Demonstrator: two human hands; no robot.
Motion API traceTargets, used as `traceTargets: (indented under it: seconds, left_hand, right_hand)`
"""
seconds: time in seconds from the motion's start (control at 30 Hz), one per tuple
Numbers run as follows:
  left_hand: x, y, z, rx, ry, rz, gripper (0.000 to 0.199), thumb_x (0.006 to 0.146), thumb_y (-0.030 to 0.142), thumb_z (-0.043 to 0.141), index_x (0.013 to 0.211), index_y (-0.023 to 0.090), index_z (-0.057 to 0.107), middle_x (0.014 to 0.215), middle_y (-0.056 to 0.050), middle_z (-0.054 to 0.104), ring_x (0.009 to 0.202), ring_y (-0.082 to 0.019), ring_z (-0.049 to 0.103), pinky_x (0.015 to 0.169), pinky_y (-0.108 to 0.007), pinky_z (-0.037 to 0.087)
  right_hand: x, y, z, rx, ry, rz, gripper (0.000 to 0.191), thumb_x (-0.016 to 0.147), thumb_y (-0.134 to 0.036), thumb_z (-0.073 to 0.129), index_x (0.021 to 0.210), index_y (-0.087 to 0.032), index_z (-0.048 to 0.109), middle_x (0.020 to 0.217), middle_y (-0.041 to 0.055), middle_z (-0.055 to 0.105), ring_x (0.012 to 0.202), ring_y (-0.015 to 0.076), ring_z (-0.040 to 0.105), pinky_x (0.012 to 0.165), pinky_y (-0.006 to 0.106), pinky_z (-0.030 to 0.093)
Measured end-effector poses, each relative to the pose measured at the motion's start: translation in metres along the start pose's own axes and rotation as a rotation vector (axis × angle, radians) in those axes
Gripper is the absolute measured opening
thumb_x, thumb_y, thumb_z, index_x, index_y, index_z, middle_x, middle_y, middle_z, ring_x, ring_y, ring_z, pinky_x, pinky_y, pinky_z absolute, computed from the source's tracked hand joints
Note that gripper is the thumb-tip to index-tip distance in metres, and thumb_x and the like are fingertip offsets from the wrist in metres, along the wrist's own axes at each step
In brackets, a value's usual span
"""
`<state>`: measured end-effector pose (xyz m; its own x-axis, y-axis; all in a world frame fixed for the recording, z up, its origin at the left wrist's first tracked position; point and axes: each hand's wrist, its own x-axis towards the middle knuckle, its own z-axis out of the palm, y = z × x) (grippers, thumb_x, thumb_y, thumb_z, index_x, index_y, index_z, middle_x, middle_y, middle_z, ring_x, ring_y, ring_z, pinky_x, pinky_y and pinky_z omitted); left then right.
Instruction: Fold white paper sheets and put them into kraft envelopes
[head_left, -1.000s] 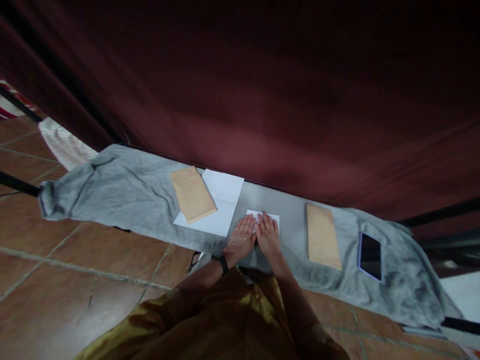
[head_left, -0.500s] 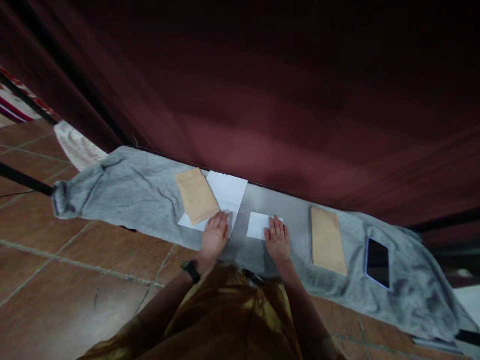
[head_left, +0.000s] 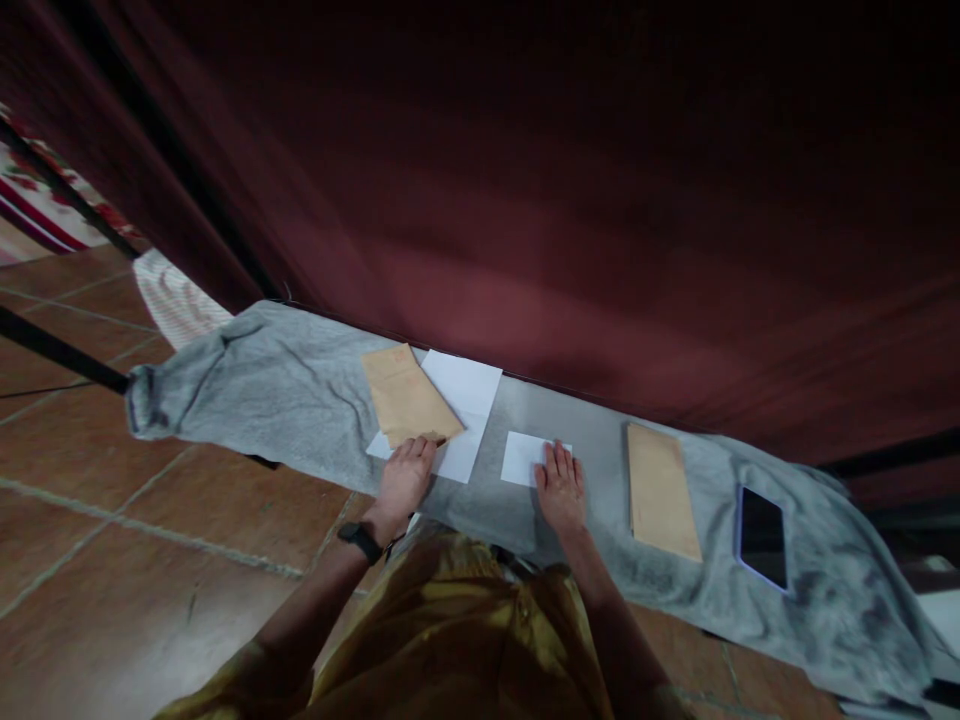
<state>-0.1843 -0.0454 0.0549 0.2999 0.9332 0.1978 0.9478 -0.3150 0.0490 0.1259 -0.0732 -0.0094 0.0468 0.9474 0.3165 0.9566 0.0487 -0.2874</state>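
My left hand (head_left: 407, 475) has its fingers closed on the lower edge of a tan paper envelope (head_left: 410, 395). That envelope lies slantwise over a larger sheet of white paper (head_left: 469, 385), which shows on its right and at its lower left. My right hand (head_left: 561, 488) rests flat, fingers extended, on the right part of a small white paper (head_left: 519, 458); whether that paper is folded I cannot tell. Farther right, a stack of tan envelopes (head_left: 663, 492) lies apart from both hands.
A grey cloth (head_left: 300, 375) covers the narrow bench. A phone (head_left: 762, 538) lies at its right end. A dark red curtain (head_left: 525, 250) hangs along the far edge. Black poles (head_left: 60, 350) stand at the sides, above a tiled floor (head_left: 150, 570).
My left hand has moved from the white sheet to the envelope's lower edge and closed on it. The envelope's lower corner has shifted slightly right. My right hand stays on the small paper.
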Motion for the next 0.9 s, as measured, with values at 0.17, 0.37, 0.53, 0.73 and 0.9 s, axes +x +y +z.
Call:
traceTargets:
  seconds: [0.17,0.37,0.53,0.73,0.9]
  left_hand:
    - [-0.013,0.054,-0.006,-0.11,0.001,0.184,0.024,0.098,0.009,0.046,0.111,0.016,0.065,0.104,-0.012,0.07,0.1,-0.027,0.065,0.089,-0.04,0.052]
    - [-0.026,0.097,0.006,-0.228,-0.03,0.29,0.029,0.094,0.005,0.047,0.114,0.016,0.064,0.109,-0.012,0.071,0.101,-0.026,0.068,0.091,-0.041,0.055]
    - [-0.029,0.09,0.012,-0.438,0.0,0.349,0.039,0.097,0.025,0.058,0.136,0.023,0.055,0.133,-0.012,0.065,0.127,-0.028,0.06,0.109,-0.048,0.047]
    - [-0.009,0.059,0.005,-0.286,-0.159,0.486,0.118,0.074,0.051,0.083,0.164,0.024,0.011,0.172,-0.019,0.001,0.158,-0.039,0.005,0.124,-0.062,0.01]
    - [0.011,0.056,-0.001,-0.221,-0.203,0.559,0.112,0.071,0.045,0.083,0.163,0.024,0.022,0.17,-0.019,0.015,0.157,-0.038,0.011,0.124,-0.063,0.0]
  right_hand:
    - [0.002,-0.039,-0.012,0.457,-0.018,0.092,0.047,0.103,-0.036,0.037,0.137,-0.014,0.061,0.151,0.0174,0.054,0.143,0.026,0.046,0.121,0.05,0.034]
    - [-0.005,-0.093,-0.016,1.277,-0.364,0.349,0.036,0.092,-0.048,0.05,0.11,-0.023,0.068,0.114,0.0075,0.075,0.105,0.0228,0.068,0.094,0.037,0.056]
    - [-0.017,-0.084,-0.017,1.48,-0.432,0.444,0.032,0.08,-0.033,0.056,0.108,-0.023,0.068,0.108,0.0046,0.075,0.095,0.0218,0.068,0.086,0.035,0.057]
    - [-0.021,-0.055,-0.024,1.246,-0.427,0.456,0.053,0.075,-0.027,0.052,0.126,-0.023,0.065,0.116,0.0037,0.075,0.103,0.026,0.068,0.09,0.041,0.058]
    - [-0.027,-0.034,-0.028,0.9,-0.33,0.213,0.053,0.078,-0.016,0.043,0.124,-0.021,0.068,0.121,0.0061,0.075,0.11,0.0236,0.068,0.099,0.039,0.054]
